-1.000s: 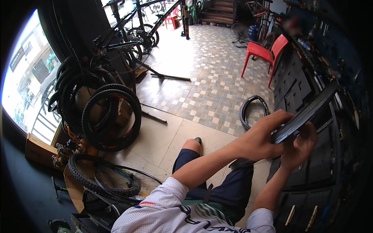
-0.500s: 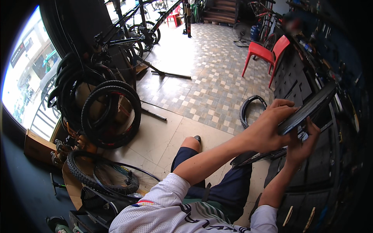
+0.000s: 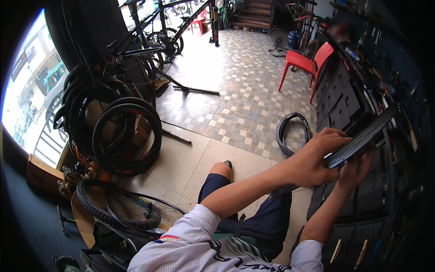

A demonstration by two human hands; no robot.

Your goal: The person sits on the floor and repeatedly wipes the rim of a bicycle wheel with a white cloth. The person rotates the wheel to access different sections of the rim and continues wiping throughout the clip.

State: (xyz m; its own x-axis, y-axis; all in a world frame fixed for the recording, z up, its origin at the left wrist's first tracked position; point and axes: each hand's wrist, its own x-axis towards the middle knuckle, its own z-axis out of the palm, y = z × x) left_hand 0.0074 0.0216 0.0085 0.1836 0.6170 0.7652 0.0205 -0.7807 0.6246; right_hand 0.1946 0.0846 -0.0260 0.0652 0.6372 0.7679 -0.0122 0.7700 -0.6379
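Head view, left hand: the left hand is clamped over the upper edge of a black bicycle tyre, fingers curled across the tread.
Head view, right hand: the right hand sits under the same tyre, just below the left, palm cupping the lower side; how tightly its fingers close cannot be told.
Tyre: held up in front of the person, between both hands, slanting up and away to the right toward the dark drawer cabinet.
Beyond the hands: a loose tyre lies on the tiled floor just left of the left hand; a red chair stands further off.
Far left of the hands: a stack of tyres and a spoked wheel.
Risk, slip: a stiff tyre edge can spring out from under the left fingers, likely if the lower hand eases off.
Risk, pinch: fingers pressed along the edge could get nipped.
Risk, knock: the tyre's far end is near the cabinet and could strike it if swung.
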